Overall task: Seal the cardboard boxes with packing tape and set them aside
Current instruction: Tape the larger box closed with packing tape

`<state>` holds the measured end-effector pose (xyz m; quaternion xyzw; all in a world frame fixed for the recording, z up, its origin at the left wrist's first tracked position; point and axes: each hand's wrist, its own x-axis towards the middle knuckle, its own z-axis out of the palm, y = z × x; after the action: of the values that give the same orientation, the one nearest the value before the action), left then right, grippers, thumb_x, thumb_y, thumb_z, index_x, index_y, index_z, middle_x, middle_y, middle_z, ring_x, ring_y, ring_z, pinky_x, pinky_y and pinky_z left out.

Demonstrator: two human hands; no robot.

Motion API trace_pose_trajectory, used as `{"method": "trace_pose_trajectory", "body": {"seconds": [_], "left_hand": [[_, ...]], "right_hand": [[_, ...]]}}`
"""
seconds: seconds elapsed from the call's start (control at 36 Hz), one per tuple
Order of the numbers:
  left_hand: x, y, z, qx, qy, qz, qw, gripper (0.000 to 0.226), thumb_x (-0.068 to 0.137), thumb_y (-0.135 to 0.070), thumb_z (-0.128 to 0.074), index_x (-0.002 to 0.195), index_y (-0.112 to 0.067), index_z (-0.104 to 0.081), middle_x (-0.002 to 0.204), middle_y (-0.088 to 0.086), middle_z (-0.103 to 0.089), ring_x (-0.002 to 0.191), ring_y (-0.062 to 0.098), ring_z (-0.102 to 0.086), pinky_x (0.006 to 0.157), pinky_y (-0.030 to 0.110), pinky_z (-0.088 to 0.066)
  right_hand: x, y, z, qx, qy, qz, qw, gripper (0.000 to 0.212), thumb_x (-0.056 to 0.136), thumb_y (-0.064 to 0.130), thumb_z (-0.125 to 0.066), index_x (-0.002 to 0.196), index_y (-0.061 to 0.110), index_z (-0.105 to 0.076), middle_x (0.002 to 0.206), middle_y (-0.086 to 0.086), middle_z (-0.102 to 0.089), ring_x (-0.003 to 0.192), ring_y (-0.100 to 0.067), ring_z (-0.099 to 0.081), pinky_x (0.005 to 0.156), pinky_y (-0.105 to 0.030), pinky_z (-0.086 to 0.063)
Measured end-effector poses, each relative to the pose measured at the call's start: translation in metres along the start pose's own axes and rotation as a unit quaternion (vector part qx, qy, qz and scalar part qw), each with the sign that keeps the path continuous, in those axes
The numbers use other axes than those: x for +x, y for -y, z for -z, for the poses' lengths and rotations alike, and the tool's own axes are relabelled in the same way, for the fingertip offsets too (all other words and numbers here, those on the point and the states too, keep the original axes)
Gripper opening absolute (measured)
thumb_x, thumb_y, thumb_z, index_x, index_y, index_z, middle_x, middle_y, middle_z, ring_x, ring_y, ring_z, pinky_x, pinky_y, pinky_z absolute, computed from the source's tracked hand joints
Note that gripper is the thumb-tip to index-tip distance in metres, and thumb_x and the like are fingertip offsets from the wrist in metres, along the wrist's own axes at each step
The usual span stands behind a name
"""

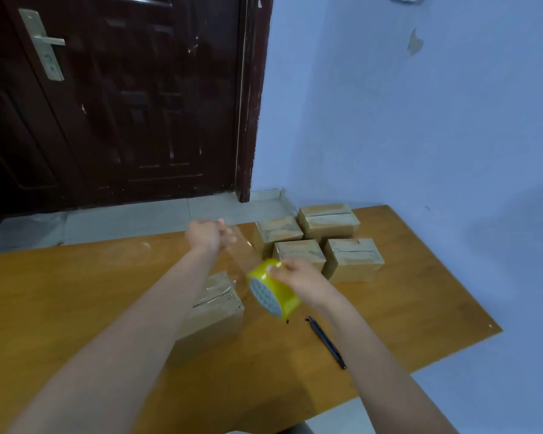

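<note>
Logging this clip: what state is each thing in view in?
Left hand: pinches the pulled-out tape end.
Right hand: grips the yellow tape roll, held above the table.
Tape strip: stretched between hand and roll.
Near box: flaps closed, tape across its top.
Four boxes at the back: flaps closed, grouped together.
Black pen: lying flat on the table.
Door: closed.

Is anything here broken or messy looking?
Nothing on the table is spilled or broken. The blue wall has patches of peeled paint, and the dark door is scuffed along its frame. Two boxes at the back show open seams, so they look not yet taped.
</note>
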<state>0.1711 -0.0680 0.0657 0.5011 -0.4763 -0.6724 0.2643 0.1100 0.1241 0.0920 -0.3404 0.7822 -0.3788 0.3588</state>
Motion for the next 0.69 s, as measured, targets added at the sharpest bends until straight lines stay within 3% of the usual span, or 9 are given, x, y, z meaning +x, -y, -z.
{"method": "trace_pose_trajectory", "body": {"seconds": [0.03, 0.08, 0.14, 0.19, 0.39, 0.56, 0.64, 0.69], "left_hand": [[0.001, -0.001, 0.002, 0.016, -0.003, -0.013, 1.000, 0.017, 0.093, -0.005, -0.056, 0.110, -0.004, -0.055, 0.072, 0.008, -0.066, 0.043, 0.017, -0.061, 0.046, 0.028, -0.049], [0.002, 0.002, 0.003, 0.072, 0.011, -0.044, 0.996, 0.005, 0.094, -0.007, -0.057, 0.096, -0.003, -0.058, 0.075, 0.009, -0.065, 0.050, 0.021, -0.061, 0.052, 0.030, -0.050], [0.003, 0.009, 0.004, 0.102, 0.026, -0.060, 0.993, 0.018, 0.096, -0.010, -0.054, 0.078, -0.008, -0.053, 0.077, 0.009, -0.064, 0.054, 0.022, -0.059, 0.058, 0.033, -0.051], [0.005, 0.014, 0.008, 0.103, 0.042, -0.059, 0.992, 0.023, 0.096, -0.012, -0.055, 0.074, -0.009, -0.051, 0.077, 0.007, -0.064, 0.055, 0.021, -0.059, 0.064, 0.037, -0.053], [0.017, 0.033, 0.020, 0.197, 0.025, -0.092, 0.976, 0.018, 0.089, -0.021, -0.067, 0.073, -0.014, -0.065, 0.073, 0.003, -0.065, 0.055, 0.019, -0.061, 0.065, 0.034, -0.051], [0.023, 0.042, 0.017, 0.186, 0.006, -0.068, 0.980, 0.019, 0.085, -0.020, -0.072, 0.067, -0.018, -0.065, 0.062, 0.002, -0.064, 0.062, 0.023, -0.063, 0.081, 0.040, -0.056], [0.026, 0.046, 0.016, 0.192, 0.024, -0.066, 0.979, 0.009, 0.085, -0.018, -0.072, 0.082, -0.010, -0.071, 0.064, 0.001, -0.064, 0.062, 0.020, -0.060, 0.083, 0.039, -0.055], [0.027, 0.050, 0.014, 0.191, 0.028, -0.066, 0.979, 0.016, 0.084, -0.018, -0.072, 0.092, -0.005, -0.073, 0.066, 0.000, -0.064, 0.058, 0.015, -0.057, 0.078, 0.035, -0.054]], "right_hand": [[-0.001, -0.005, -0.003, -0.022, 0.010, -0.018, 1.000, 0.030, 0.094, 0.036, -0.054, 0.089, 0.007, -0.060, 0.085, -0.011, -0.062, 0.077, -0.024, -0.061, 0.072, -0.038, -0.049], [-0.002, -0.013, -0.007, -0.029, 0.023, -0.038, 0.999, 0.031, 0.093, 0.036, -0.056, 0.074, 0.011, -0.052, 0.069, -0.004, -0.052, 0.063, -0.019, -0.051, 0.060, -0.033, -0.041], [0.000, -0.019, -0.010, -0.035, 0.021, -0.037, 0.998, 0.033, 0.091, 0.037, -0.057, 0.072, 0.012, -0.049, 0.066, -0.003, -0.047, 0.061, -0.019, -0.048, 0.059, -0.031, -0.036], [-0.001, -0.024, -0.011, -0.036, 0.009, -0.028, 0.999, 0.030, 0.091, 0.039, -0.057, 0.076, 0.013, -0.052, 0.071, -0.006, -0.051, 0.064, -0.020, -0.050, 0.060, -0.032, -0.038], [-0.001, -0.045, -0.019, -0.049, -0.019, -0.011, 0.999, 0.032, 0.092, 0.039, -0.055, 0.070, 0.017, -0.046, 0.070, -0.001, -0.048, 0.063, -0.013, -0.047, 0.058, -0.026, -0.035], [-0.001, -0.054, -0.028, -0.057, -0.019, 0.009, 0.998, 0.032, 0.095, 0.038, -0.052, 0.073, 0.016, -0.046, 0.070, -0.002, -0.048, 0.062, -0.013, -0.046, 0.057, -0.027, -0.035], [-0.001, -0.060, -0.028, -0.056, -0.019, -0.001, 0.998, 0.028, 0.095, 0.037, -0.052, 0.074, 0.018, -0.051, 0.073, 0.000, -0.054, 0.063, -0.011, -0.051, 0.056, -0.021, -0.039], [-0.002, -0.062, -0.027, -0.056, -0.018, -0.002, 0.998, 0.026, 0.095, 0.037, -0.052, 0.079, 0.017, -0.056, 0.074, 0.001, -0.057, 0.065, -0.010, -0.054, 0.056, -0.020, -0.040]]}}
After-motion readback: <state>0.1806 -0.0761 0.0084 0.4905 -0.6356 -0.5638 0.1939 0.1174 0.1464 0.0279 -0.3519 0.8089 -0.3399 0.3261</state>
